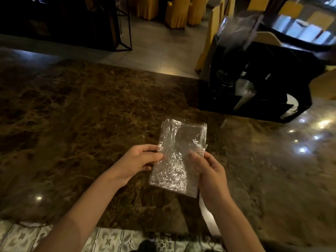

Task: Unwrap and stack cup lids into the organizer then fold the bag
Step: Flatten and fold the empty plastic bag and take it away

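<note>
A crinkled clear plastic bag (179, 153) is folded into a flat rectangle just above the brown marble counter (81, 110). My left hand (140, 160) pinches its left edge and my right hand (207, 170) grips its right edge, thumb on top. The black organizer (258, 79) stands at the back right of the counter. Clear cup lids (244, 88) stand stacked in one of its compartments. The other compartments are too dark to read.
Clear plastic wrapping (234, 31) rises from the top of the organizer. Yellow-covered chairs (178, 11) and a dark shelf (72, 20) stand on the floor beyond the counter. A round table (300, 28) is at the far right. Patterned floor tiles (109, 240) show below the counter's near edge.
</note>
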`<action>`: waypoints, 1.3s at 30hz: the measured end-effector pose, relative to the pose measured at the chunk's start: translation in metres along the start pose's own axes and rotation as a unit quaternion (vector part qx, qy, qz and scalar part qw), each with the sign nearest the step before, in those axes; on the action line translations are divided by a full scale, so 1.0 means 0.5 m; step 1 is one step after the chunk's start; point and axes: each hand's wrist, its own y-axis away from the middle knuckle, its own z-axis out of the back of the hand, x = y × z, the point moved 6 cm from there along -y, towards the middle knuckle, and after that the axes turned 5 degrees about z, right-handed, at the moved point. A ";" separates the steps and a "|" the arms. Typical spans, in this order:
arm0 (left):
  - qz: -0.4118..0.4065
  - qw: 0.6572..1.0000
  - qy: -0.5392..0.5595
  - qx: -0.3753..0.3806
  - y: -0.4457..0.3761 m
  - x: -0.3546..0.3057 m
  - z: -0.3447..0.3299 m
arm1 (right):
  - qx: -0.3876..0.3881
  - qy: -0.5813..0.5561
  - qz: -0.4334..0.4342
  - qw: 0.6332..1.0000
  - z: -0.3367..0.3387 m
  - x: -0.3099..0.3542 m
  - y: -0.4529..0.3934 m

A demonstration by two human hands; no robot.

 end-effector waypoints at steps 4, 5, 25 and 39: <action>-0.024 0.999 0.029 -0.023 0.018 0.010 -0.044 | -0.001 -0.047 -0.017 0.999 0.049 0.001 0.031; -0.033 0.999 0.034 -0.024 0.026 0.011 -0.058 | 0.000 -0.049 -0.019 0.999 0.063 0.001 0.041; -0.101 0.986 -0.102 0.085 0.170 0.145 -0.638 | -0.256 -0.084 0.016 0.963 0.617 -0.047 0.458; 0.037 0.933 -0.255 0.252 0.105 0.427 -0.945 | -0.505 -0.140 -0.059 0.850 0.859 -0.280 0.676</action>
